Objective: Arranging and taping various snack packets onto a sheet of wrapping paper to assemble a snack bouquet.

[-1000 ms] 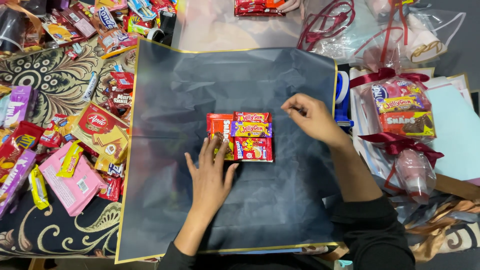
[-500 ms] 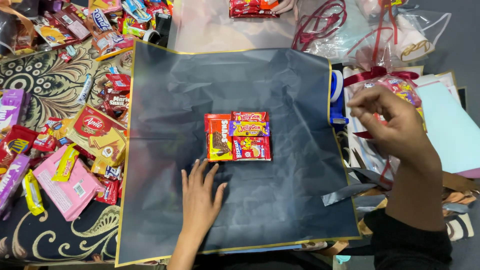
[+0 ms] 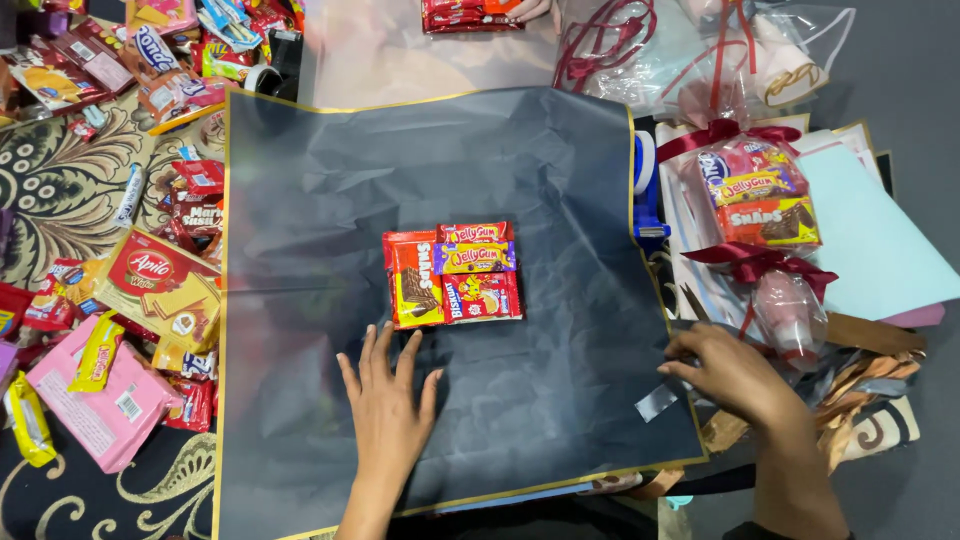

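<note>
A dark wrapping sheet [image 3: 330,180] with a gold border lies spread flat in front of me. At its centre sits a tight cluster of snack packets [image 3: 452,272], red, purple and yellow. My left hand [image 3: 388,408] rests flat on the sheet just below the packets, fingers spread. My right hand [image 3: 728,376] is at the sheet's right edge, its fingers pinching a small grey piece of tape [image 3: 656,402].
Loose snack packets [image 3: 160,285] and a pink pack [image 3: 100,400] crowd the patterned cloth on the left. Wrapped gift bundles with dark red ribbons [image 3: 760,215] lie on the right, beside a tape dispenser [image 3: 645,195]. Another person's hand [image 3: 530,10] shows at the top edge.
My right hand left the packets, swung out to the right, then came down to the sheet's right edge with a tape piece. My left hand slid slightly down and stayed flat.
</note>
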